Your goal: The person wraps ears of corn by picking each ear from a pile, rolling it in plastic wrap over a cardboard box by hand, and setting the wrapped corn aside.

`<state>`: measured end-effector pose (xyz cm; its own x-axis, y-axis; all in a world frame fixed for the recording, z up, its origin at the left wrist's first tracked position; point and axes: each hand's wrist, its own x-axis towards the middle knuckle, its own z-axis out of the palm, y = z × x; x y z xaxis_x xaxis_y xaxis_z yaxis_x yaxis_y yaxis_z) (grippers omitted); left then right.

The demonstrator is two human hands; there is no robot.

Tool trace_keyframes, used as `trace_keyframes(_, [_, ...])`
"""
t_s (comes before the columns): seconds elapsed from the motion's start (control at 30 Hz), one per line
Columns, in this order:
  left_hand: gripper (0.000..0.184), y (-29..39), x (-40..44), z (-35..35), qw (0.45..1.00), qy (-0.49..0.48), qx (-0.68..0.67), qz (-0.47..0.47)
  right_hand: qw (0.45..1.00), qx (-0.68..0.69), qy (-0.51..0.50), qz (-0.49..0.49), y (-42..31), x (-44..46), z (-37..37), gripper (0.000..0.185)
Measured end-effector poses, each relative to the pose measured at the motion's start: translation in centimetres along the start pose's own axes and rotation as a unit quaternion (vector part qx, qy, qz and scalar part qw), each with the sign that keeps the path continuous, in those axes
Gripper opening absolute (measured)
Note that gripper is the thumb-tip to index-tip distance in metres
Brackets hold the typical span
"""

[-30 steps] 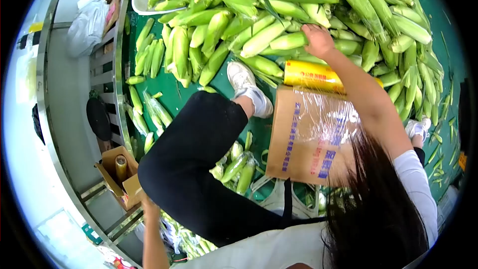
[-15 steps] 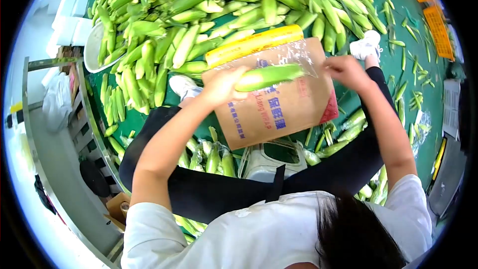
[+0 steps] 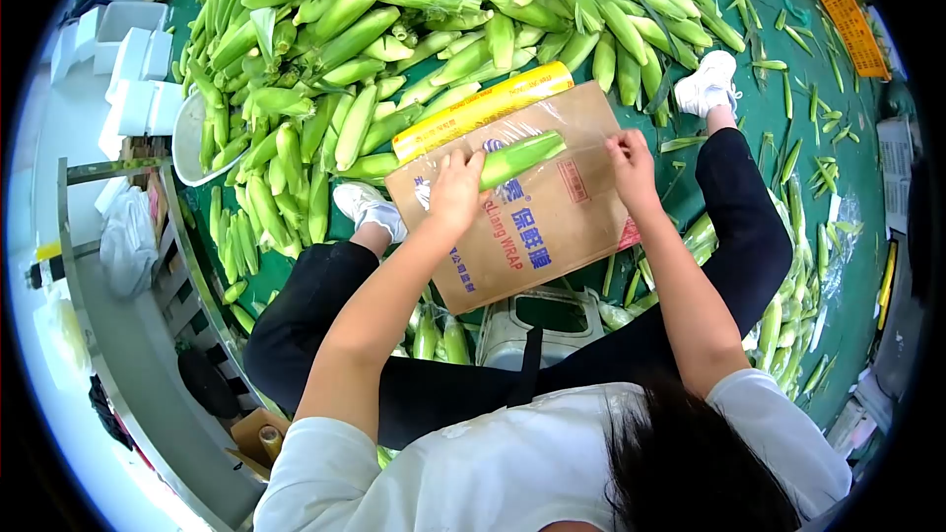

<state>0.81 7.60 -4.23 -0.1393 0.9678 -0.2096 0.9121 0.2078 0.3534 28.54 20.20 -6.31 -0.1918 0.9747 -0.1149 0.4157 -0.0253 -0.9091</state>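
In the head view my left hand (image 3: 457, 189) is closed around the lower end of a green ear of corn (image 3: 527, 158), its tip slanting up to the right. The ear lies over a brown cardboard box (image 3: 581, 227) with blue and red print. Clear plastic film (image 3: 581, 123) shows faintly as shine on the box top. To the right, by the box edge, my right hand (image 3: 633, 169) is pinched on what looks like the film's edge. A yellow roll of cling film (image 3: 483, 110) lies along the box's far side.
A large heap of corn (image 3: 394, 20) covers the green floor ahead, beside a white basin (image 3: 189, 143). A grey plastic stool (image 3: 507, 330) supports the box's near side. Wrapped corn (image 3: 778, 325) lies at right. Orange crates (image 3: 849, 25) and a metal frame (image 3: 84, 266) stand at the sides.
My left hand has turned and brought the corn lower and nearer. My right hand has drawn down and toward me. The crumpled film now looks flatter over the box.
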Motion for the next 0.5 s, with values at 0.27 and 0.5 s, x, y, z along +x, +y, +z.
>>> trace_keyframes(0.27, [0.067, -2.6, -4.5, 2.8, 0.972, 0.145, 0.001, 0.186, 0.891, -0.208, -0.182, -0.359, -3.3, 0.8, 10.4, 0.044])
trace_keyframes(0.5, [0.034, -4.9, -8.9, 4.1, 0.981, 0.168, -0.078, 0.065, 0.850, -0.218, -0.257, -0.404, -2.9, 1.5, 10.3, 0.061])
